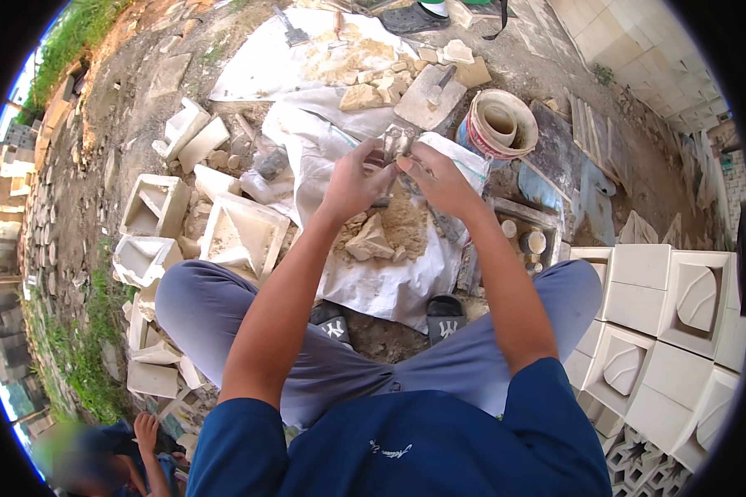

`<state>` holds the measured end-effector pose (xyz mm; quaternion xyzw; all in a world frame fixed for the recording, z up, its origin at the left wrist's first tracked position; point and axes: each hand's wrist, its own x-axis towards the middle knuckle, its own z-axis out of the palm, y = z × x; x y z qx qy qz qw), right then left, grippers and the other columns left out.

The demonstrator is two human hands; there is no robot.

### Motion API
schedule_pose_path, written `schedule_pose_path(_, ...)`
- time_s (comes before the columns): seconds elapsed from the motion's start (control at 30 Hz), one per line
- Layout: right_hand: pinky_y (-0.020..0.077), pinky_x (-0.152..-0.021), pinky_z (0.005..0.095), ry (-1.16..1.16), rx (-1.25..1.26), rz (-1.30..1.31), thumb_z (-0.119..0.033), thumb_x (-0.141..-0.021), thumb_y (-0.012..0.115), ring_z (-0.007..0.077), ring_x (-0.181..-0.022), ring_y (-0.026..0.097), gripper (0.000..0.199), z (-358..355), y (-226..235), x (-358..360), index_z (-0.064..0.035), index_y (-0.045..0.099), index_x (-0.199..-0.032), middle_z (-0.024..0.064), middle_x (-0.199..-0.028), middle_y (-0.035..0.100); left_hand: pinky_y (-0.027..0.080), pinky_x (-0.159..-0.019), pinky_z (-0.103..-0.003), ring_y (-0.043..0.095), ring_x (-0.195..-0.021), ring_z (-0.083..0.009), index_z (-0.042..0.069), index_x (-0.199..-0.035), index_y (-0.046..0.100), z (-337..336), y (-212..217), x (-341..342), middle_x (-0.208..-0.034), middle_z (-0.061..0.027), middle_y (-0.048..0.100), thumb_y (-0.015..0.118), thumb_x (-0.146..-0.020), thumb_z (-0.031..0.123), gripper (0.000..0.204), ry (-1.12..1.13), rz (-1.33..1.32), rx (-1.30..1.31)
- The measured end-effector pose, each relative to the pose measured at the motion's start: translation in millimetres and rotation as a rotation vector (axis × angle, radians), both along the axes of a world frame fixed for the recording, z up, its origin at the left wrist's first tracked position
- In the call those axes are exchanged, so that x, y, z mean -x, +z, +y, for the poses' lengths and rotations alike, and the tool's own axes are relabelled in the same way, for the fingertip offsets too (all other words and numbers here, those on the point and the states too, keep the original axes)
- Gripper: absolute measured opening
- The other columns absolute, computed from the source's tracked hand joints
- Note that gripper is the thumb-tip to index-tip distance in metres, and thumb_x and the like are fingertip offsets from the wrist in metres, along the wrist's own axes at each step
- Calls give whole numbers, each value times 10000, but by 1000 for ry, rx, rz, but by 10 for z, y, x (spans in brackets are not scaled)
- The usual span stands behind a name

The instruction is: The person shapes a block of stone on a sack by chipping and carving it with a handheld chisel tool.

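Note:
Both my hands are raised in front of me over a white sack sheet (431,286). Between them is a small, shiny, pale-grey piece (399,142), whose exact kind I cannot make out. My left hand (356,184) grips it from the left with bent fingers. My right hand (439,178) pinches it from the right, thumb against its lower end. A dark grey end of something (381,201) shows just below my left hand; the rest is hidden. Beneath the hands lie sandy crumbs (410,219) and a broken pale lump (370,240).
A bucket (475,132) with a cream tub inside stands at the right, near a trowel (441,85) on a flat slab. Pale hollow blocks (244,232) lie left; stacked blocks (638,277) stand right. Another person's shoe (414,18) is at the top; someone's arm (149,447) shows lower left.

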<state>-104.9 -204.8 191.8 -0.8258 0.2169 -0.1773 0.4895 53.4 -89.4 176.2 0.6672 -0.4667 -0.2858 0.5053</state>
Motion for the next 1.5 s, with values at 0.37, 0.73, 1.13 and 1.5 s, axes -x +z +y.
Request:
schedule_pose_path(0.37,475,-948,354,-23,70,3,-397,-1042,491,241,-1060,622,488,219,-207,162,-75,558,-1402,155,-1162,649,506,-645,-324,665,-719,-142,28,-879,706,151,-43,120,-780,-92,701,736,-889,281,255,-90,-139,-6)
schedule_pose_path(0.73,505,-754,296,-104,35,39,-509,-1018,501,143,-730,580,588,194,-417,221,-126,503,-1464,110,-1076,668,362,-517,-280,440,-520,-96,36,-654,590,318,408,82,-567,15,491,648,-976,235,382,237,380,4)
schedule_pose_path(1.13,525,-729,304,-110,3,95,-541,-987,542,150,-749,612,623,147,-381,284,-116,525,-1443,142,-1167,652,273,-484,-285,297,-466,-82,92,-617,467,385,505,152,-544,42,357,614,-960,94,373,407,603,199)
schedule_pose_path(1.5,505,-854,369,-109,67,94,-504,-968,573,273,-949,634,573,193,-303,349,-104,586,-1378,175,-1164,667,305,-497,-270,356,-471,-89,92,-637,488,354,303,117,-542,23,422,606,-964,85,348,482,586,237)
